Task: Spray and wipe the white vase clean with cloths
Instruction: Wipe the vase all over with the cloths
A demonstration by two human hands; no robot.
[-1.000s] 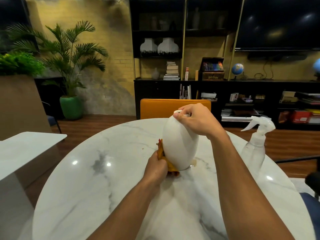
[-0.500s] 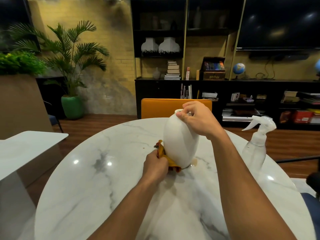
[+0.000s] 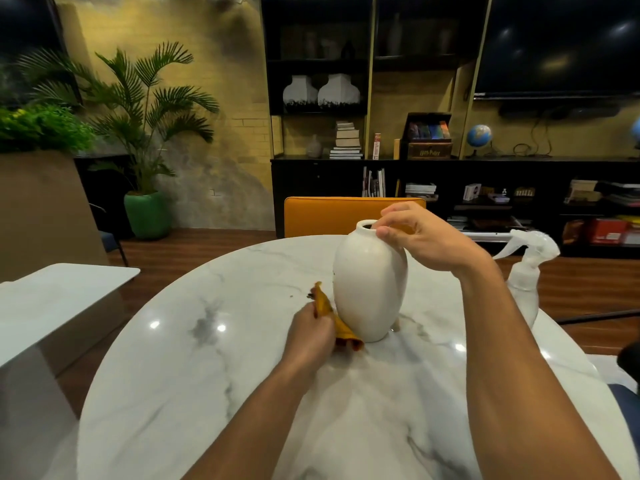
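The white egg-shaped vase [image 3: 369, 285] stands nearly upright on the round marble table [image 3: 194, 375], at its middle. My right hand [image 3: 420, 237] grips the vase's rim and neck from the right, thumb and fingers pinched at the opening. My left hand [image 3: 311, 336] holds an orange cloth [image 3: 329, 313] pressed against the vase's lower left side. A clear spray bottle [image 3: 526, 268] stands on the table to the right, partly behind my right forearm.
An orange chair back [image 3: 322, 216] rises behind the table's far edge. A white side table [image 3: 59, 299] stands to the left. Small dark specks [image 3: 308, 296] lie on the marble left of the cloth. Shelves, a potted palm and a dark screen line the far wall.
The vase has come from a tilt to nearly upright. My right hand has shifted off the top, uncovering the opening. My left hand with the cloth stays low at the vase's left side.
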